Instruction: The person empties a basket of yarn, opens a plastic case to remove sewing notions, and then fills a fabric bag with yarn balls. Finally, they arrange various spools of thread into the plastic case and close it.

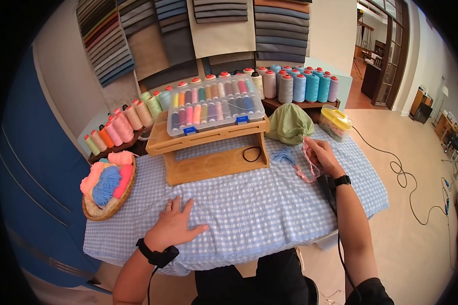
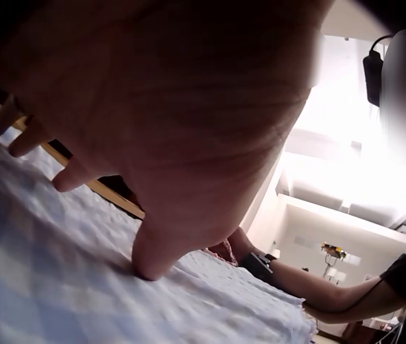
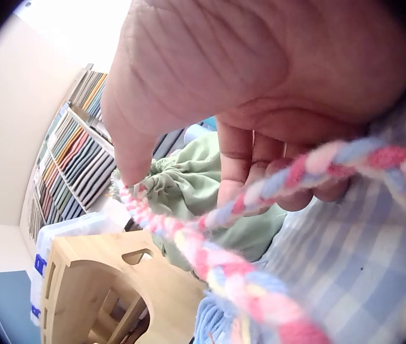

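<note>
My right hand (image 1: 324, 156) pinches one end of a braided yarn cord (image 3: 221, 269) in pink, red, blue and cream, beside a gathered green fabric bag (image 1: 290, 124). From the fingers the cord hangs in a loop toward the cloth. A light blue yarn tassel (image 1: 284, 156) lies close by, left of that loop. In the right wrist view, the thumb and fingertips are right at the bag's gathered neck. My left hand (image 1: 175, 226) rests on the blue checked tablecloth (image 1: 249, 203) with fingers spread, holding nothing; its thumb touches the cloth in the left wrist view.
A wooden stand (image 1: 208, 173) carries a clear case (image 1: 216, 104) of thread spools, with a black loop (image 1: 251, 154) on its base. Yarn fills a wicker basket (image 1: 130, 190) at left. A yellow-lidded box (image 1: 336, 119) sits back right. Thread cones (image 1: 310, 86) line the rear.
</note>
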Motion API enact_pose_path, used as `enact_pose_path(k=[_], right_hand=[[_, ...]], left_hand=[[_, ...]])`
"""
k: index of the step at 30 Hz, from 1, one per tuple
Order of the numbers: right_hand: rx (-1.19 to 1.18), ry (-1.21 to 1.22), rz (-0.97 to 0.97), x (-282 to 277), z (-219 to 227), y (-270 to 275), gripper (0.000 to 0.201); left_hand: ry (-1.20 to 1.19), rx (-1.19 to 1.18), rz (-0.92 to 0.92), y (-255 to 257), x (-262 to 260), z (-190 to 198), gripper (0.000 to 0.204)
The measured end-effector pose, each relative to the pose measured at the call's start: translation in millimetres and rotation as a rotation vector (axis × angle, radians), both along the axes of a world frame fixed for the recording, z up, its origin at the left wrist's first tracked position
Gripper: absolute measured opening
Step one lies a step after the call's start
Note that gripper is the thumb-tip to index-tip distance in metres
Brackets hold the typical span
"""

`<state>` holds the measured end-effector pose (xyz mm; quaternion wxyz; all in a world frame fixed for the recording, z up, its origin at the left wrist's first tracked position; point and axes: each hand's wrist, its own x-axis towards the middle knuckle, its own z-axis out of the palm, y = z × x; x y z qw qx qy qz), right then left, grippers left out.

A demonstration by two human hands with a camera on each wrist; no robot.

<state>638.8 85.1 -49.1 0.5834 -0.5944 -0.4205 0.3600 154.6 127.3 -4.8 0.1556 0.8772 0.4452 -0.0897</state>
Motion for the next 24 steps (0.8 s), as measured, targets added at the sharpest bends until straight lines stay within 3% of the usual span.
enact_pose_path(k=[8, 11, 14, 17, 19, 20, 23, 24], right_hand=[[-0.111, -0.175, -0.035, -4.9, 5.0, -0.4, 0.042], [-0.107, -0.143, -0.019, -8.0, 7.4, -3.2, 0.042], [-0.109, -0.171, -0.042, -3.6, 7.7, -1.6, 0.041], [-0.098, -0.154, -0.032, -2.1, 1.0, 0.4, 0.041], [-0.102, -0.144, -0.018, -2.4, 3.4, 0.5, 0.041], [-0.099, -0.148, -0.015, -6.2, 7.3, -2.2, 0.043], [-0.096, -0.117, -0.009, 0.7, 0.7, 1.0, 0.043], [-0.095, -0.115, -0.006, 1.4, -0.3, 1.3, 0.043]], left_hand=[[-0.014, 0.002, 0.049, -6.3, -0.5, -4.1, 0.107], [-0.06, 0.049, 0.055, -16.2, -6.1, -3.1, 0.094], [-0.556, 0.427, -0.093, -46.6, -16.9, 10.8, 0.048], [-0.626, 0.003, -0.134, -92.1, -37.2, 24.8, 0.022], [-0.694, -0.14, -0.246, -121.4, -35.6, 4.6, 0.009], [-0.576, -0.266, -0.221, -136.8, -33.0, 4.9, 0.01], [-0.105, -0.701, -0.153, -144.3, -61.8, -48.4, 0.025], [0.046, -0.641, -0.216, -142.9, -100.8, -101.3, 0.028]])
